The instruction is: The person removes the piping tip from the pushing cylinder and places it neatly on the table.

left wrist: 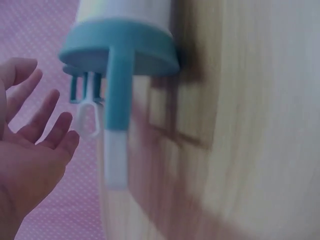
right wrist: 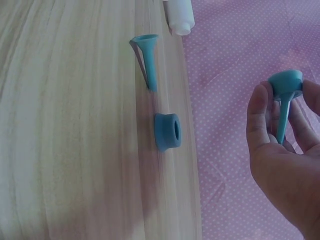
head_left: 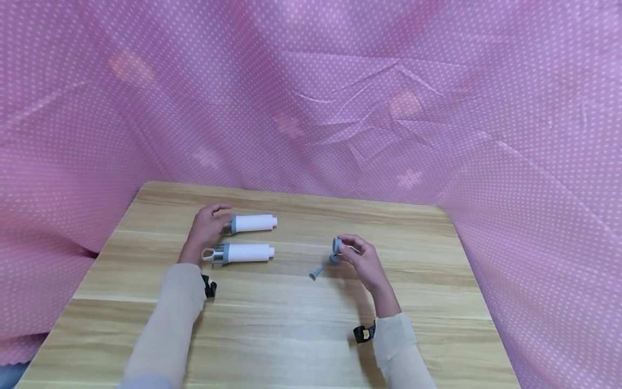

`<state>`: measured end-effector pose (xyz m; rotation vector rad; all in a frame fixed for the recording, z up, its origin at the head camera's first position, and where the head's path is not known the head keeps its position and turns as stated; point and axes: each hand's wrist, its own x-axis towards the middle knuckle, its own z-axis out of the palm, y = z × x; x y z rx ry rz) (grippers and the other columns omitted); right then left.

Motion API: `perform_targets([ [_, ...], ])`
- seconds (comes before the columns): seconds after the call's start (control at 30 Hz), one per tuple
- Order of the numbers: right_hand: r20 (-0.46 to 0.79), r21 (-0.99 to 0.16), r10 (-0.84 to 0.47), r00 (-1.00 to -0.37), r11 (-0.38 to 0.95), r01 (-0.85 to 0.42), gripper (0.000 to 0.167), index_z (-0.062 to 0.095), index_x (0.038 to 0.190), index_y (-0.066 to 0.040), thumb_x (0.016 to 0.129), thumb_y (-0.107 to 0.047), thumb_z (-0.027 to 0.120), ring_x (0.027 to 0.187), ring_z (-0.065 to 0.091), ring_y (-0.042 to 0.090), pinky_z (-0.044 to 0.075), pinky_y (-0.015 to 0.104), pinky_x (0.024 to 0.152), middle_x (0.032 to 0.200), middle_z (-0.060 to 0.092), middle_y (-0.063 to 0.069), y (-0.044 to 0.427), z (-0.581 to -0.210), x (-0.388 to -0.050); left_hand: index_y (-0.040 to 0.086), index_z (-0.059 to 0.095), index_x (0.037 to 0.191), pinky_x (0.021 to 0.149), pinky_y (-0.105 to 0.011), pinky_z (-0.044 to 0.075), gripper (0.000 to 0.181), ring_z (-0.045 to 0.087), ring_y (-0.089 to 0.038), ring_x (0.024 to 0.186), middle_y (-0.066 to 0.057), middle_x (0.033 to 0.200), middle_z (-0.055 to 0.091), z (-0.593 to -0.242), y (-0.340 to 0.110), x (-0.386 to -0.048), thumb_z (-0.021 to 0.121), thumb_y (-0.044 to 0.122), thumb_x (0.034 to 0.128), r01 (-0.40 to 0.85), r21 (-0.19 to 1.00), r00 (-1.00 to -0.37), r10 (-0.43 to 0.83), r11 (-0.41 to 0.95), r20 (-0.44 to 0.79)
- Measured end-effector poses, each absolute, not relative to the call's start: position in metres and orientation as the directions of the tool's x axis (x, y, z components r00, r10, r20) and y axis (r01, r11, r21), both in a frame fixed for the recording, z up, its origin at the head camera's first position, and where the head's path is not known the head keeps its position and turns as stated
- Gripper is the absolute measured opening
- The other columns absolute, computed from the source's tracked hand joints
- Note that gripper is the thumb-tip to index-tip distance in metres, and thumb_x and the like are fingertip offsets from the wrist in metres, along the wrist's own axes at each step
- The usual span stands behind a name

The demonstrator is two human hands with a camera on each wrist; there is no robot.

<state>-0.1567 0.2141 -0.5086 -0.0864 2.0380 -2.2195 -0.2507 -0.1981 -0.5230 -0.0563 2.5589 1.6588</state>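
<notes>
While cylinders (head_left: 249,253) lie, the right grip (head_left: 365,265) pinches stemmed plastic (right wrist: 286,81).

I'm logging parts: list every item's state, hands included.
Far white cylinder: lying on its side
Near white cylinder: lying on its side
Loose stemmed piece: lying on its side
Ring: on the table, unheld
Other stemmed piece: raised off the table
Left hand: holding nothing
Right hand: gripping that piece
</notes>
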Motion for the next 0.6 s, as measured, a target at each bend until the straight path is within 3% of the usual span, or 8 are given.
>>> perform_targets([
  [0.17,-0.063,-0.995,-0.168,-0.984,-0.060,0.074,0.034,0.057,0.129,0.011,0.101,-0.009,0.061,0.098,0.065,0.022,0.051,0.050,0.099,0.117,0.058,0.017,0.208,-0.508,-0.159,0.008,0.057,0.142,0.116,-0.064,0.023,0.047,0.027,-0.044,0.146,-0.017,0.159,0.037,-0.518,-0.187,-0.238,0.062,0.029,0.1003,-0.054,0.907,-0.998,-0.051,0.417,-0.036],
  [0.3,-0.074,-0.995,-0.188,-0.979,-0.045,0.084,0.034,0.057,0.130,0.010,0.102,-0.010,0.061,0.101,0.063,0.023,0.054,0.044,0.098,0.117,0.057,0.017,0.205,-0.506,-0.159,0.007,0.060,0.138,0.117,-0.058,0.027,0.043,0.032,-0.043,0.144,-0.019,0.154,0.043,-0.514,-0.175,-0.233,0.064,0.026,0.1000,-0.006,0.916,-0.996,-0.083,0.401,0.029],
  [0.47,-0.062,-0.996,-0.180,-0.982,-0.052,0.072,0.034,0.058,0.130,0.008,0.101,-0.010,0.062,0.100,0.064,0.023,0.053,0.046,0.098,0.118,0.058,0.017,0.203,-0.506,-0.160,0.005,0.064,0.132,0.116,-0.054,0.031,0.035,0.041,-0.039,0.139,-0.019,0.146,0.052,-0.505,-0.160,-0.228,0.066,0.017,0.0985,0.097,0.918,-0.986,-0.091,0.385,0.142],
  [0.6,-0.067,-0.995,-0.161,-0.985,-0.062,0.078,0.035,0.058,0.130,0.009,0.100,-0.009,0.063,0.098,0.066,0.022,0.049,0.054,0.101,0.119,0.058,0.017,0.203,-0.509,-0.159,0.001,0.067,0.125,0.111,-0.054,0.038,0.032,0.050,-0.041,0.129,-0.021,0.135,0.059,-0.499,-0.140,-0.221,0.069,0.006,0.0941,0.179,0.918,-0.969,-0.100,0.354,0.228],
])
